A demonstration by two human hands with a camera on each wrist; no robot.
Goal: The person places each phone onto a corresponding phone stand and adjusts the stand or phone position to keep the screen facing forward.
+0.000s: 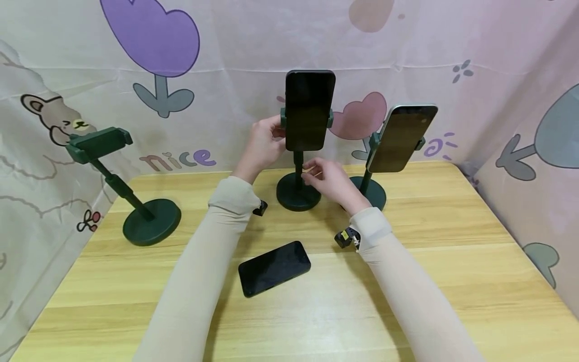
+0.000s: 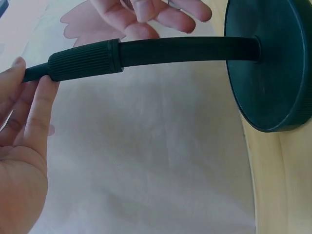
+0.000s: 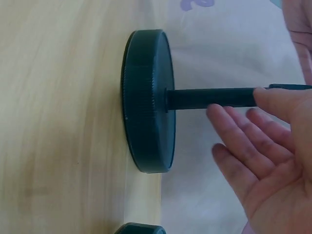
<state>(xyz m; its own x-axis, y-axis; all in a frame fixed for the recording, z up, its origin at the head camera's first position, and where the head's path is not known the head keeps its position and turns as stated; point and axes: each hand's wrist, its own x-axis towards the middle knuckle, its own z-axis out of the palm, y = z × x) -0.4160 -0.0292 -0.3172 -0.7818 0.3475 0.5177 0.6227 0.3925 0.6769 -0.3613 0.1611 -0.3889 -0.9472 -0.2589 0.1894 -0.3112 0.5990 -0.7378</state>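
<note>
A green phone stand (image 1: 298,188) stands upright at the back middle, with a dark phone (image 1: 309,108) clamped upright in its holder. Behind that phone, my left hand (image 1: 264,143) pinches the thin upper rod just above the ribbed collar (image 2: 85,61), as the left wrist view shows. Lower down, my right hand (image 1: 330,178) is beside the pole (image 3: 209,98), its fingers spread and loosely bent. In the right wrist view its thumb overlaps the pole and its fingertips lie right at the pole's edge. The round base (image 2: 268,87) sits on the table.
Close on the right, a second stand (image 1: 373,193) bears a tilted phone with a light frame (image 1: 402,138), partly behind my right hand. A third stand (image 1: 151,221) leans at left, its holder (image 1: 99,143) bare. Another phone (image 1: 274,268) lies flat on the wooden table (image 1: 452,281) between my forearms.
</note>
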